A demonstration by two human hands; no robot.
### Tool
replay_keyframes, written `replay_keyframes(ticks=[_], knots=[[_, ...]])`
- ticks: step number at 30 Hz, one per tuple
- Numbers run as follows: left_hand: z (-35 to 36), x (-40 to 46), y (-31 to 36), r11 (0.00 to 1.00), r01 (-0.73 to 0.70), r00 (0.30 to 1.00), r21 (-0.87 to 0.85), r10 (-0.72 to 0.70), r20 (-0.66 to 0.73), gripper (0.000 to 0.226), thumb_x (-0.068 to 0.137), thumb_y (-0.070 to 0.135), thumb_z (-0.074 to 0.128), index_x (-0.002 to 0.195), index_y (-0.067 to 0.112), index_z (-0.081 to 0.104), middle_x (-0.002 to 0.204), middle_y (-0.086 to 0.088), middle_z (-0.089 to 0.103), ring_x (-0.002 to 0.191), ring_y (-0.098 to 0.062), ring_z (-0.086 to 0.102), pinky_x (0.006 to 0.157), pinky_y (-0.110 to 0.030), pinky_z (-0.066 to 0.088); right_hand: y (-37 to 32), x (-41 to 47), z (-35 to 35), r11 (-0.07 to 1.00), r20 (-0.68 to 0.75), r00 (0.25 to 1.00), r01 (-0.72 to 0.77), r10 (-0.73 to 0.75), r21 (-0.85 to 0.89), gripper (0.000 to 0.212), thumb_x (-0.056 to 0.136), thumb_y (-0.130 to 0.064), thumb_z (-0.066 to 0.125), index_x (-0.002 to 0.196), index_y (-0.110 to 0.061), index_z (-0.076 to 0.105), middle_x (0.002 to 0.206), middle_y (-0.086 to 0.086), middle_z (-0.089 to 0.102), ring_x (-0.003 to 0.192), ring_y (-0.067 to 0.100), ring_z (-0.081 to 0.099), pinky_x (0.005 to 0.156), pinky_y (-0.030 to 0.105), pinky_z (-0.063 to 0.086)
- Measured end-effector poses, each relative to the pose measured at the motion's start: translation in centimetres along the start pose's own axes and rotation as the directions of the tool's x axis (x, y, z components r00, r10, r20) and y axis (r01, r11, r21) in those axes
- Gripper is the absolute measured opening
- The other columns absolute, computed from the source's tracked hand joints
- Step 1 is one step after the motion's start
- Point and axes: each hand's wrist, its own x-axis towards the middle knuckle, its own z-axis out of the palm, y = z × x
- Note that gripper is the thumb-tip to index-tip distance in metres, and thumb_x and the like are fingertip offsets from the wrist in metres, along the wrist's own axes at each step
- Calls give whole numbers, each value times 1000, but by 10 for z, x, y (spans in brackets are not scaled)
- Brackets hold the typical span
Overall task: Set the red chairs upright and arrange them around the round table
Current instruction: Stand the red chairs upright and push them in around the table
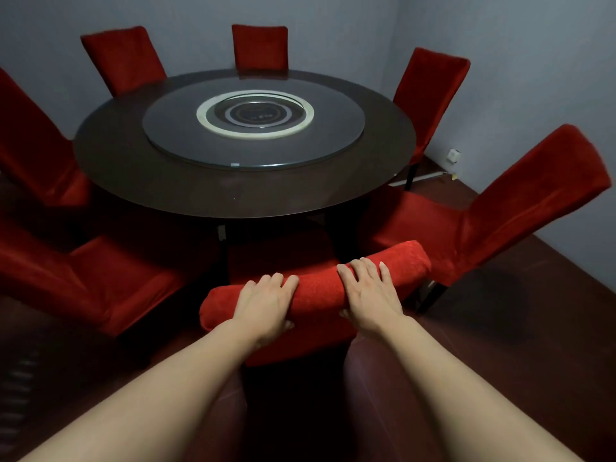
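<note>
Both hands grip the padded top rail of the nearest red chair (316, 288), my left hand (266, 303) and right hand (368, 291) curled over it, just short of the round counter (166, 191). Six other chairs stand upright around it. Soft cover, stiff frame beneath; probably weighty, so I'd keep hold wide.

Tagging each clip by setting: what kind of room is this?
Probably a private dining room in a restaurant: a big round table with a glass turntable, a built-in burner at its centre, and red-covered chairs ringed around it.
</note>
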Motion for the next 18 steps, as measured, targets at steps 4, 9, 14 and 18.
replay_keyframes(ticks=[4, 9, 14, 18], knots=[[-8, -7, 5, 997, 44, 999, -59, -43, 22, 74, 80, 52, 65, 139, 24, 29, 130, -2, 48, 120, -22, 47, 99, -37, 38, 0, -7, -9, 1000, 25, 1000, 8, -9, 30, 82, 84, -43, 64, 148, -20, 18, 152, 9, 19, 143, 27, 11, 116, 45, 9], [-29, -22, 19, 995, 55, 998, -84, -54, 10, 80, 82, 53, 63, 145, 25, 23, 144, -2, 39, 132, -22, 37, 106, -38, 32, 6, -26, -30, 999, 30, 1000, 4, -5, 35, 84, 81, -45, 66, 147, -22, 19, 154, 13, 13, 142, 30, 11, 114, 43, 14], [-59, -41, 43, 993, 73, 996, -92, -77, -36, 81, 82, 52, 62, 147, 24, 23, 146, -2, 36, 135, -22, 34, 108, -39, 29, 17, -55, -59, 999, 4, 1000, 15, -16, 44, 85, 82, -44, 66, 148, -22, 18, 155, 14, 11, 143, 30, 9, 114, 42, 16], [-76, -52, 67, 990, 88, 993, -111, -96, -75, 74, 84, 52, 60, 144, 23, 27, 141, -2, 43, 128, -22, 42, 105, -38, 34, 32, -80, -78, 999, -36, 999, 16, -14, 36, 82, 83, -43, 66, 148, -22, 20, 155, 14, 12, 143, 30, 10, 115, 42, 16]])
